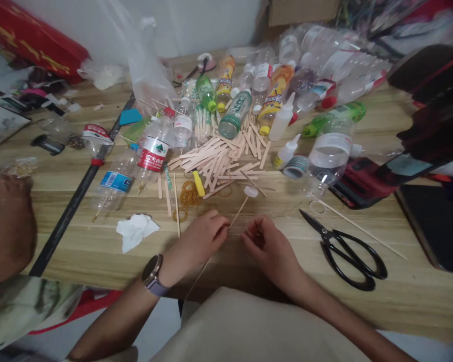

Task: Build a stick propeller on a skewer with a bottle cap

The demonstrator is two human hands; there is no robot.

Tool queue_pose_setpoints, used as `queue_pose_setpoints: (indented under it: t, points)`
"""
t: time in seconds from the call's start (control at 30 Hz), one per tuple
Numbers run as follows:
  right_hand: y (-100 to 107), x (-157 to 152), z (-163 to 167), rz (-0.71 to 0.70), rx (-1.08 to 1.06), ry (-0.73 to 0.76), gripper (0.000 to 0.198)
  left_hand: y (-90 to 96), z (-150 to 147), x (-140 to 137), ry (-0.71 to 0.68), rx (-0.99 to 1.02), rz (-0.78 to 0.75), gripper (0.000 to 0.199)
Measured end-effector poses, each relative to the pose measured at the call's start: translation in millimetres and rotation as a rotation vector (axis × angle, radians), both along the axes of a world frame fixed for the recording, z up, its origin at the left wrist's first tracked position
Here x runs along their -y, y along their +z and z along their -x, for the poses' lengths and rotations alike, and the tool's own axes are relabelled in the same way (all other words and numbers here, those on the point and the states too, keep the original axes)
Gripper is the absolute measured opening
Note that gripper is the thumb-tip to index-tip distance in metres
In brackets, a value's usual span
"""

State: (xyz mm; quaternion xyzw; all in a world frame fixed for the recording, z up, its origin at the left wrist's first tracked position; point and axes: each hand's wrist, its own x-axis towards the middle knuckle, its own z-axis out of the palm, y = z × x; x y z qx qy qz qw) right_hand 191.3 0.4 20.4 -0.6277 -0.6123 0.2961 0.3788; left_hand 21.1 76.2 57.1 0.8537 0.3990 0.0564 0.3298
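My left hand point(206, 234), with a watch point(151, 271) on its wrist, pinches a thin wooden skewer point(238, 211). The skewer runs on a slant from below the hand up to a small whitish translucent piece point(251, 191) at its upper end. Just right of the skewer is my right hand point(268, 244), its fingers loosely curled, a gap showing by the thumb and nothing visible in them. Black-handled scissors point(340, 246) lie to its right. Beyond my hands are rubber bands point(189, 193), a yellow tube-like piece point(198, 184) and a heap of flat wooden sticks point(215, 158).
Plastic bottles point(236, 114) crowd the back of the table. Two small white squeeze bottles point(286, 152) stand nearer. A crumpled tissue point(136, 231) lies left, beside a dark strip point(79, 196). Another person's hand point(9, 221) rests far left; a dark flat device point(434, 226) is right.
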Motion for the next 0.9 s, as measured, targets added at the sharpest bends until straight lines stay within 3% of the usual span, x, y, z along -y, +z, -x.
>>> queue_pose_setpoints:
  t: [0.23, 0.47, 0.73, 0.9]
  points:
    - [9.4, -5.2, -2.7, -0.013, 0.059, 0.234, 0.018, 2.0, 3.6, -1.9, -0.096, -0.056, 0.044, 0.019]
    - [12.3, -5.7, -1.3, 0.026, 0.079, 0.299, 0.017, 3.8, 6.6, -4.8, -0.080, 0.037, 0.146, 0.016]
    - [14.1, -0.4, -0.3, 0.072, -0.003, 0.356, 0.017, 5.5, 8.5, 1.0, 0.078, 0.250, 0.364, 0.014]
    - [10.8, 0.9, -2.5, 0.099, -0.053, 0.357, 0.017, -2.2, 0.0, 17.0, 0.268, 0.432, 0.590, 0.017]
